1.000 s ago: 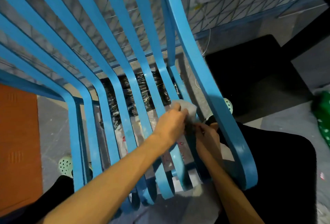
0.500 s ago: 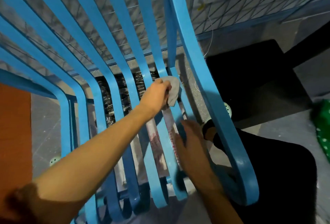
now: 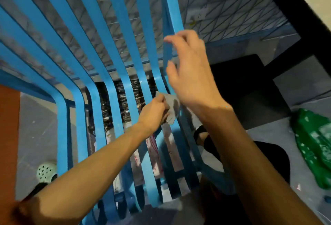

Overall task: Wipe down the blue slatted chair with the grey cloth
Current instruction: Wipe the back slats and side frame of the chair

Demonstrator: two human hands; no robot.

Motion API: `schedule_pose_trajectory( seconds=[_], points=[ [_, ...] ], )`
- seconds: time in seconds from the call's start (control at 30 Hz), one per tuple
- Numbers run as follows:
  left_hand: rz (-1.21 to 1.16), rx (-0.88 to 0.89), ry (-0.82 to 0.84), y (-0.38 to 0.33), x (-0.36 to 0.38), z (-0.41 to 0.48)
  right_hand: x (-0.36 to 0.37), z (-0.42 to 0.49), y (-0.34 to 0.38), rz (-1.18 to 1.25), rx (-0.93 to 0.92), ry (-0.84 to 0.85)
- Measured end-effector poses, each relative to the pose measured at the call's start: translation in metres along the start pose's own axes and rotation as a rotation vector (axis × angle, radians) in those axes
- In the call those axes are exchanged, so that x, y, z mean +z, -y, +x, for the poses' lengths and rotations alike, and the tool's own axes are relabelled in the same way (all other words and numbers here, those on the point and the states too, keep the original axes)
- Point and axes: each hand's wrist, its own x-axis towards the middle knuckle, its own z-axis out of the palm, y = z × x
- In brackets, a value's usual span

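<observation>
Left grip [image 3: 154, 112]: I see it pinching the grey cloth [image 3: 172, 107] on a blue chair [image 3: 61, 117] slat.
Right grip [image 3: 189, 70]: above it, fingers loose.

Chair [image 3: 61, 126], green bag [image 3: 316, 146] on floor [image 3: 35, 117]

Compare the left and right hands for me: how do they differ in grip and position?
The left hand has its fingers curled round the grey cloth; the right hand holds nothing, fingers loosely spread. The left hand sits low at the slats' bend; the right hand is higher, beside the outer right slat of the blue chair. Both are bare and near the chair's right side.
</observation>
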Motion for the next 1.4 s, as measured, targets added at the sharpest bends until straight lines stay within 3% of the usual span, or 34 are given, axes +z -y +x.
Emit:
schedule_pose_trajectory(
  seconds=[0.1,0.2,0.33,0.5,0.83,0.97,1.4],
  points=[
    [-0.015,-0.069,0.013,0.010,0.000,0.010,-0.006,0.035,-0.023,-0.179,0.119,0.122],
    [-0.014,-0.125,-0.028,0.024,-0.009,0.040,0.012,0.053,-0.036,-0.181,0.312,0.295],
    [0.020,-0.187,-0.052,0.046,-0.025,0.078,0.025,0.049,-0.042,-0.144,0.306,0.174],
    [-0.045,-0.282,-0.031,0.056,-0.030,0.091,0.026,0.054,-0.044,-0.159,0.284,0.155],
    [-0.033,-0.072,0.074,-0.016,0.010,-0.031,0.027,0.054,-0.043,-0.193,0.340,0.160],
    [-0.052,-0.057,0.161,-0.052,0.019,-0.072,0.022,0.051,-0.036,-0.201,0.319,0.141],
    [-0.193,0.002,0.186,-0.108,0.023,-0.134,0.013,0.006,-0.035,-0.397,0.295,0.118]
  ],
)
